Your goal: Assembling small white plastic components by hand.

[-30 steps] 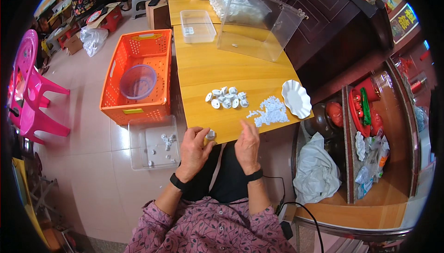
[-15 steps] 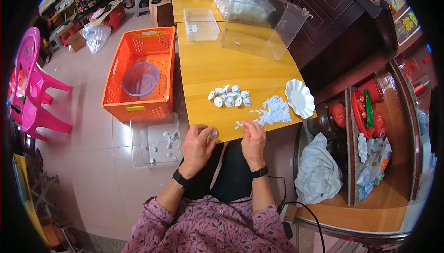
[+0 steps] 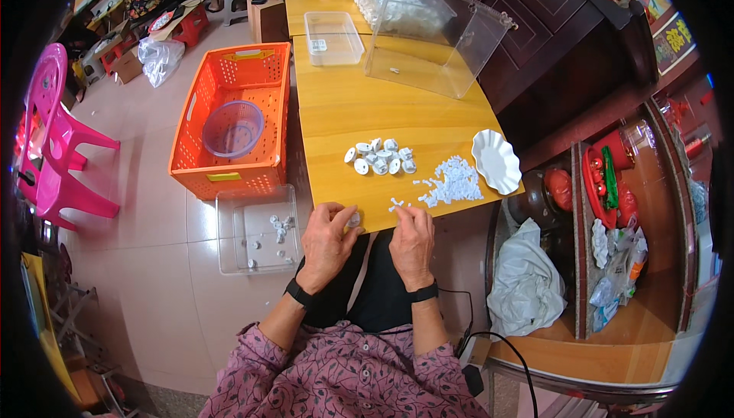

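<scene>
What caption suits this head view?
Two hands, left hand holding a small white part, right hand beside white pieces on a wooden table.

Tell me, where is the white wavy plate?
In the head view the white wavy plate sits at the wooden table's right edge, just right of the pile of small white bits.

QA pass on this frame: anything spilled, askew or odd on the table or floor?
Nothing looks spilled. The small white parts lie in a loose heap beside the white scalloped dish, not in it. The big clear bin stands tipped on the wooden table.
</scene>
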Motion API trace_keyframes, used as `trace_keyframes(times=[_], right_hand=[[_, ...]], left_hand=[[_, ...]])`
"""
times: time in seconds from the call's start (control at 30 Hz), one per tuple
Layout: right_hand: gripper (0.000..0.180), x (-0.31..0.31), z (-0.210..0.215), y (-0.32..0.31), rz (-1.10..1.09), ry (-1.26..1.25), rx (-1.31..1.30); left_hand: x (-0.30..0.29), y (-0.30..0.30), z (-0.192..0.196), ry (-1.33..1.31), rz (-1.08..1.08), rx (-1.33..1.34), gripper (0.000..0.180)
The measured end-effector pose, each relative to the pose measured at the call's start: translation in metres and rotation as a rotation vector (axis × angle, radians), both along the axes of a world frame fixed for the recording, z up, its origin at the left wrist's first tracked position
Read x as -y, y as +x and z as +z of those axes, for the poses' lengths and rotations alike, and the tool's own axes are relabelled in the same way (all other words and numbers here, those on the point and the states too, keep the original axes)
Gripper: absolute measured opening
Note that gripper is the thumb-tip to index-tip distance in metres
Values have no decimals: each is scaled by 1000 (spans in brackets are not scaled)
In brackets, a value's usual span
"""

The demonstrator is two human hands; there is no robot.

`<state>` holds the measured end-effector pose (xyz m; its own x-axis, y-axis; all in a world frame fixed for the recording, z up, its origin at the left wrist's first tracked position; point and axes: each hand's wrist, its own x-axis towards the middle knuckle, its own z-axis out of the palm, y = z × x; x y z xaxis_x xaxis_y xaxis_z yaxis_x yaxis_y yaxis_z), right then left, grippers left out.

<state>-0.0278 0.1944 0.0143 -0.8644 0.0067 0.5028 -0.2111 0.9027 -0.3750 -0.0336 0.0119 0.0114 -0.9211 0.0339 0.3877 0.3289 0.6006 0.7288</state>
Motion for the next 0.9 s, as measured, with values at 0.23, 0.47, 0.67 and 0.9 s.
trace_keyframes(times=[0.23, 0.47, 0.67, 0.9], right_hand=[[32, 6, 2, 9, 7, 150, 91], [37, 9, 6, 16, 24, 84, 102], [38, 10, 6, 17, 21, 106, 106], [26, 7, -3, 16, 22, 136, 36]], left_hand=[[-1, 0, 1, -21, 1, -10, 35], [-1, 0, 1, 20, 15, -7, 26], [-1, 0, 0, 15, 15, -14, 25], [0, 1, -3, 48, 6, -30, 24]])
